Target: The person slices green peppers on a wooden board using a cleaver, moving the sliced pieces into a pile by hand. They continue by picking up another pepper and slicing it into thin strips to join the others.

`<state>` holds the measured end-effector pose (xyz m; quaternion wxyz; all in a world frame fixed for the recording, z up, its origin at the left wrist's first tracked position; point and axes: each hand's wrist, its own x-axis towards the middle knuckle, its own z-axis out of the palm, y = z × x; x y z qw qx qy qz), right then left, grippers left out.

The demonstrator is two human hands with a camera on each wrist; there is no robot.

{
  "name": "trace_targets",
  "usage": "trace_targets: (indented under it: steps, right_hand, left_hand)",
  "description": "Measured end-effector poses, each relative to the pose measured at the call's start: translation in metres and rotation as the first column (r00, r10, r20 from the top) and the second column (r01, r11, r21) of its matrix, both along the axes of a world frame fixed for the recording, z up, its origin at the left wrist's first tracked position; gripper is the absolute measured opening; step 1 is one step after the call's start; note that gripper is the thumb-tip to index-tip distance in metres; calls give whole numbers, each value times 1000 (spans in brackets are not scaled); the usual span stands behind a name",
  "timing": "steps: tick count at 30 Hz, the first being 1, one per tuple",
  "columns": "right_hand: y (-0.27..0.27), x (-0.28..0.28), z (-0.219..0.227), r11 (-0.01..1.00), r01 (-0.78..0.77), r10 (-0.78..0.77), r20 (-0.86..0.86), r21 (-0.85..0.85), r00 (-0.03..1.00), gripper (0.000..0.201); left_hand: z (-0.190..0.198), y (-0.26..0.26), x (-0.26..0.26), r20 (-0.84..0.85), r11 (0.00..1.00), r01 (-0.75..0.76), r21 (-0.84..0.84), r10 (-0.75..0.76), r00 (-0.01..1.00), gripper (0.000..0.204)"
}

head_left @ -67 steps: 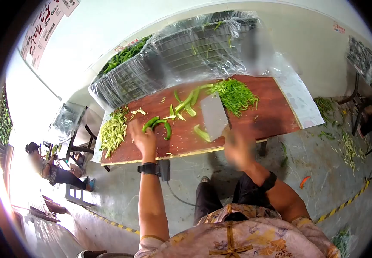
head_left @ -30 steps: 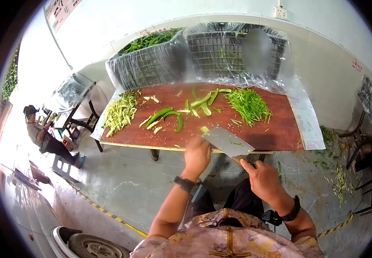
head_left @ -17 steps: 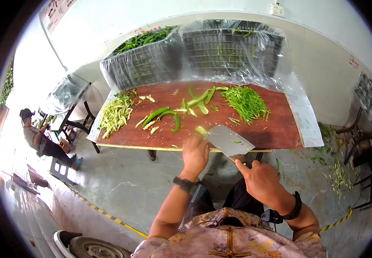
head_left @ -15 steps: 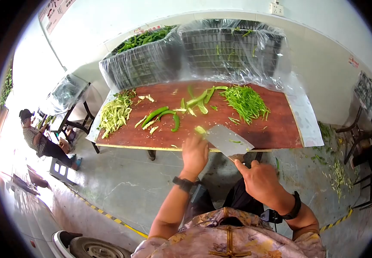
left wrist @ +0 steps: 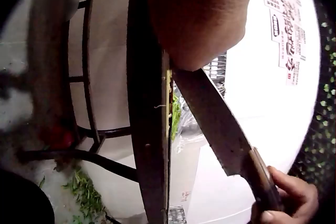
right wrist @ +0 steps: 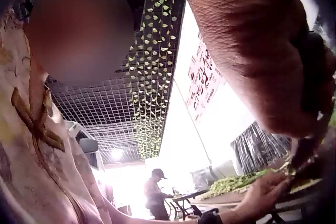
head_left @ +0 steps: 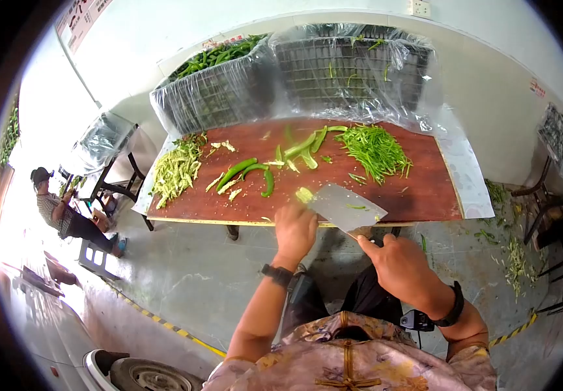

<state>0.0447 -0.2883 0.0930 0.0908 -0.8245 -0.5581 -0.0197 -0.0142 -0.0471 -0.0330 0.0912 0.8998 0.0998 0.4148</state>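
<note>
My right hand [head_left: 391, 257] grips the handle of a broad cleaver [head_left: 346, 207], its flat blade held over the near edge of the red-brown board [head_left: 418, 189]. My left hand [head_left: 296, 228] holds a green pepper piece [head_left: 304, 195] against the blade's left side. In the left wrist view the cleaver [left wrist: 215, 124] runs from my left hand down to the right hand [left wrist: 286, 200] on the handle. Whole green peppers [head_left: 249, 173] lie mid-board, split ones [head_left: 307, 146] behind them, green strips [head_left: 376, 150] at the back right.
A pale pile of pepper cores and seeds [head_left: 177, 169] sits at the board's left end. Two plastic-lined crates [head_left: 281, 72] stand behind, the left one full of peppers. A seated person [head_left: 63, 208] is at far left. Scraps litter the floor [head_left: 509, 260] on the right.
My left hand left the peppers on the board and came to the near edge with a pepper piece. The cleaver swung from upright over the board to flat beside that hand.
</note>
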Motion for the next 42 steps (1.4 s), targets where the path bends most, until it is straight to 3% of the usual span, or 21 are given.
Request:
trace_targets:
  steps: [3,5,9,11,12,14,18,23,32,34,35,37,39,41,42]
  right_hand:
    - [-2,2,11,998,15,-15,5,-63,1000,50]
    - [3,3,16,999,-45,44,38,22,998,15]
    - [11,4,12,999,-17,18,37,-29,999,15]
    - [14,8,5,997,-54,52,46,49,998,15]
    - [15,10,-1,997,-53,50,47,50,998,15]
    - [13,12,-9,997,-21,19,28,68,999,49]
    - [9,6,-4,1000,-6,6,2,-18,1000,49]
    - [39,11,-33,986,-82,68,98,148,993,47]
    - [39,27,-49,929,-3,8,-13,370,1000,44]
    - [26,27,-45,933,31,-24,-24,357,999,46]
    - [20,26,-44,936,67,-56,-41,345,998,47]
    - [10,25,-46,936,91,-75,-58,340,995,47]
    - [3,23,-45,935,113,-93,-76,335,993,47]
    - [-3,19,-41,928,111,-87,-82,355,993,47]
    - [-5,19,-40,928,106,-84,-77,357,994,47]
  left_hand:
    - [-5,1,4,41,999,25,-29,-24,999,10]
    - [-8,1,5,68,998,41,-45,-37,997,10]
    - [-9,1,5,83,996,57,-73,-51,995,10]
    - [-8,1,6,97,995,63,-78,-56,994,11]
    - [-8,1,6,91,994,66,-86,-58,994,11]
    - [-8,2,5,85,994,67,-91,-60,995,11]
    - [-9,5,7,78,993,76,-93,-69,995,9]
    - [-8,6,6,60,993,72,-97,-66,996,5]
    - [-3,9,3,35,995,55,-88,-52,998,10]
    - [3,22,5,-37,964,83,-254,-96,995,15]
    - [6,28,7,-31,964,82,-255,-92,995,15]
    - [20,36,10,-86,982,35,-186,-51,995,17]
    - [26,47,19,-32,979,107,-176,-114,993,20]
    - [28,57,26,-74,963,269,-11,-269,960,22]
    - [27,58,25,-69,964,266,-9,-266,961,22]
